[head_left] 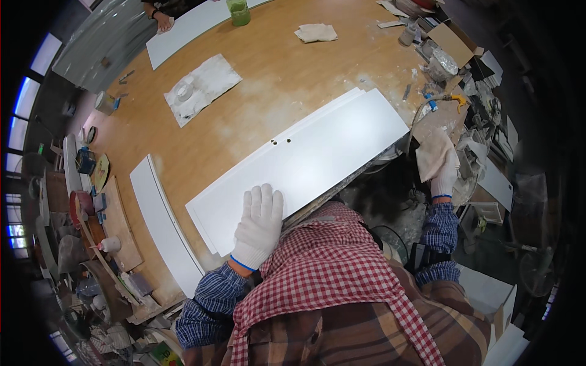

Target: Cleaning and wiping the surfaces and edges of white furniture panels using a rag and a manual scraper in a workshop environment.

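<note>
My left hand (pixel 259 224), in a white knit glove with a blue cuff edge, lies flat with fingers stretched out on the near left end of a long white panel (pixel 329 155). Another white panel shows beneath it, slightly offset. Small dark round holes or fittings sit near the far edge, around its middle. Off the panel's right end, my right hand (pixel 445 177), gloved alike, grips a beige cloth (pixel 434 152). The cloth hangs over its fingers and partly hides them.
A curved white panel (pixel 165 222) lies to the left on the wooden table (pixel 268 76). Farther back are a white cloth (pixel 210 85), a folded cloth (pixel 316 32) and a green jar (pixel 239 12). Another person's hand (pixel 163 23) touches a far panel. An orange-handled air gun (pixel 458 99) lies right.
</note>
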`<state>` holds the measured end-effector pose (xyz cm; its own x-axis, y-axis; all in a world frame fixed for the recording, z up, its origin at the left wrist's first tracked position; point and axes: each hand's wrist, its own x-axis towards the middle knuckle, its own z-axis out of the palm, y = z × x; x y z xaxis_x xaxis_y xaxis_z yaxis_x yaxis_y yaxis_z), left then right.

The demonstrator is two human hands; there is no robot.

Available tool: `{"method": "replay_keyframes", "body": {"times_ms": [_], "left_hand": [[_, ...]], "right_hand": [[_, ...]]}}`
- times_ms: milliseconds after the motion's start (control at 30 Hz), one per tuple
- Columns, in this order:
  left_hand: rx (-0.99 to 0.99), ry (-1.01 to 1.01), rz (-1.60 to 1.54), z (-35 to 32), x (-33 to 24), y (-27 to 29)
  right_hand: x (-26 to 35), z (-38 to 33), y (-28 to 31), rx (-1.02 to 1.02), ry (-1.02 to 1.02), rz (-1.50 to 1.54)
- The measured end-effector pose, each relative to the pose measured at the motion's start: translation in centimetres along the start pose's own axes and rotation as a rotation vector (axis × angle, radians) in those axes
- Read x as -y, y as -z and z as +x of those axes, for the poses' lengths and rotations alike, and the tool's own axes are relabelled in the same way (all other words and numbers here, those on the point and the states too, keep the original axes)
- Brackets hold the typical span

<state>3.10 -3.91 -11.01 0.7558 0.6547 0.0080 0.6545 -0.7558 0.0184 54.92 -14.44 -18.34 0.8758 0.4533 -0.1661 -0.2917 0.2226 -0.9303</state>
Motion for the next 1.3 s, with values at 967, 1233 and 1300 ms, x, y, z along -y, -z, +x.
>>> {"method": "replay_keyframes", "body": {"times_ms": [967,1233,1300], "left_hand": [[-0.2,0.345,-0.412,6.4,11.8,-1.2],[-0.059,0.452,-0.39,7.4,10.7,0.1],[-0.078,0.458,-0.382,6.7,11.2,-0.4]], "right_hand": [[-7.4,-16.7,-24.8,1.098,1.291,-0.898],[-2.4,-6.7,-23.9,0.568,1.161,-1.421],[-0.9,-13.6,-28.6,0.975,0.834,-1.57]]}}
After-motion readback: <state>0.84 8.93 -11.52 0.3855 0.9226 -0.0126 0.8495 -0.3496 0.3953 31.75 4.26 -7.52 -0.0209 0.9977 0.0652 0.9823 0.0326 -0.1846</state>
